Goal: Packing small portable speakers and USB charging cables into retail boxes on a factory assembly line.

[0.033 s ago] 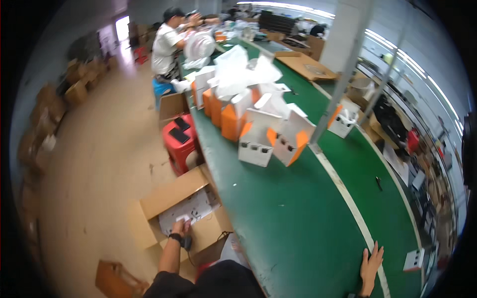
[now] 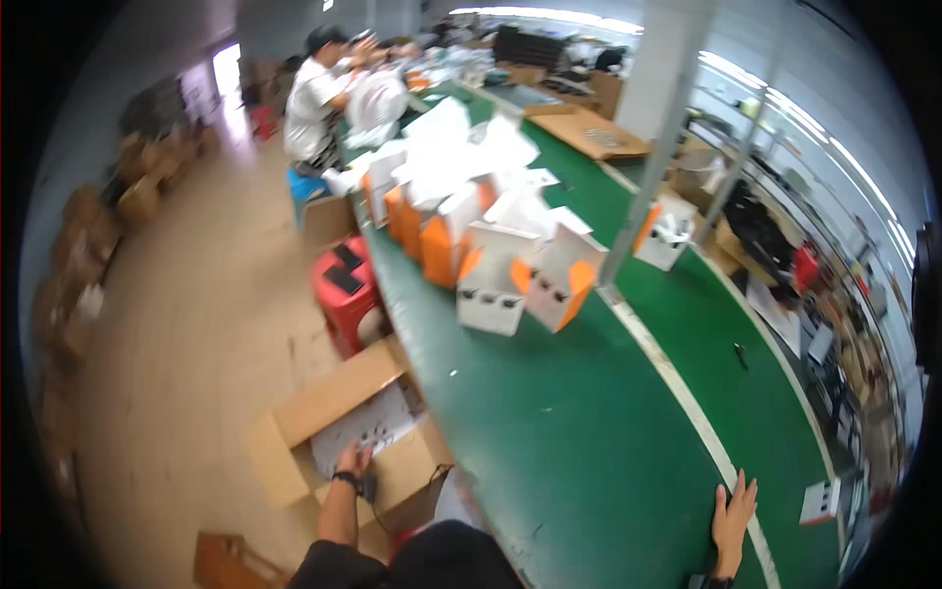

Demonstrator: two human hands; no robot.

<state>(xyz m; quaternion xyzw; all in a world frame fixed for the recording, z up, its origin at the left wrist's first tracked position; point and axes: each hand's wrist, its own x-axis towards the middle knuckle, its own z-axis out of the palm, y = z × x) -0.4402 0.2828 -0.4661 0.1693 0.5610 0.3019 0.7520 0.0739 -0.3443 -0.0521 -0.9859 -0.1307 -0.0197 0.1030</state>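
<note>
My left hand (image 2: 354,459) is over an open cardboard box (image 2: 339,393) beside the table's left edge. Its thumb and fingers look apart, and I make out nothing between them. Inside the box lies a whitish sheet (image 2: 378,422) with small dark items on it. A dark strap and a small dark device sit at the left wrist. My right hand (image 2: 731,515) rests palm down on the green table (image 2: 579,422), fingers stretched out across the pale strip (image 2: 677,383). Close to it on the right is a small white carton (image 2: 819,501) with dark marks.
Open white-and-orange cartons (image 2: 491,299) stand clustered on the table, white bags (image 2: 442,147) over them. A red stool (image 2: 343,304) carries two dark phones. A grey post (image 2: 653,167) rises from the table. A person (image 2: 316,103) works at the far left end.
A small white piece showed at my left fingertips before; now it is not visible there. The view has shifted slightly. My right hand stays in place.
</note>
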